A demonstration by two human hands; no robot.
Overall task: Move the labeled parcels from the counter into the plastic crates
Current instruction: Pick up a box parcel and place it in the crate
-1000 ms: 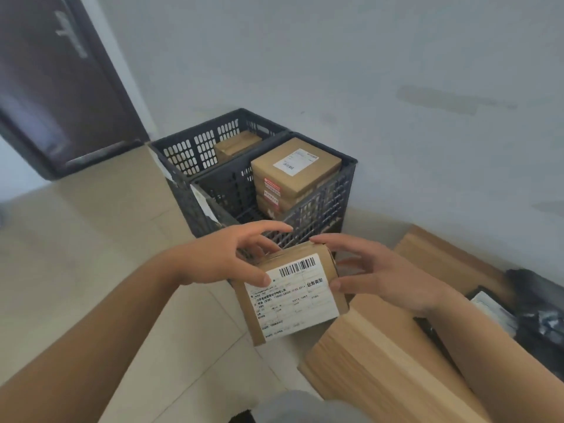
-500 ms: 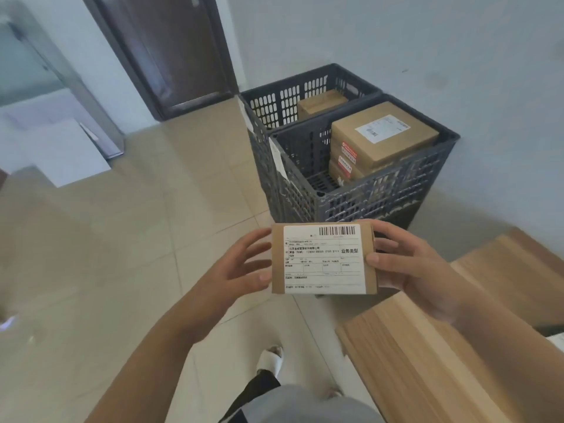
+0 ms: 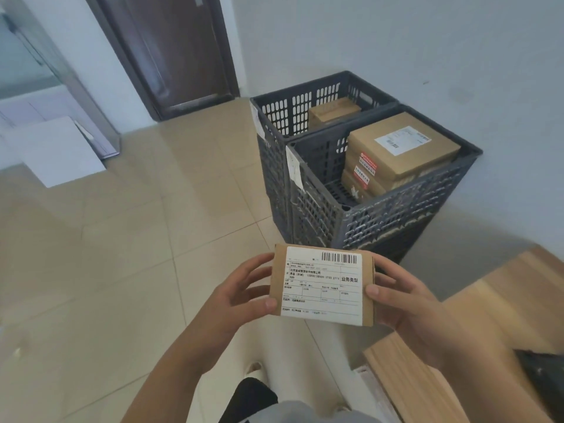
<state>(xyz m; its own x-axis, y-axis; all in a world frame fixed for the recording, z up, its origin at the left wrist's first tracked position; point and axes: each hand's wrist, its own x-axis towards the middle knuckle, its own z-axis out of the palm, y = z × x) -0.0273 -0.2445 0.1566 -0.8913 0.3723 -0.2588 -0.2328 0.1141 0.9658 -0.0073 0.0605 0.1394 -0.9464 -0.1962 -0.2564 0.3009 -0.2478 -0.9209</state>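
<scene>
Parcel [image 3: 322,285] sits lower and nearer the camera than half a second ago, label side up and level, both hands on it as before; a second ago it was tilted and close to the crate wall. Left hand [image 3: 236,296] grips the parcel's left edge, thumb on the lower left corner of the top face, fingers [image 3: 254,274] spread and slightly curled under and along the side. Right hand [image 3: 403,296] grips the right edge, thumb pressed on the top face near the label, other fingers wrapped around the far side and underneath. Parcel is held in the air over the tiled floor [image 3: 122,254], in front of the near crate [image 3: 396,215], not touching it. White label with barcode covers most of the top face.

Near crate holds a stack of brown boxes [image 3: 399,154], top one with a white label, red stickers on the side faces. Far crate [image 3: 293,105] stands touching the near one, one brown box [image 3: 332,112] inside. Both crates against the grey wall. Wooden tabletop [image 3: 503,300] at right, partly under the right forearm. Dark door [image 3: 177,50] in the background, white board [image 3: 55,151] leaning at left.
</scene>
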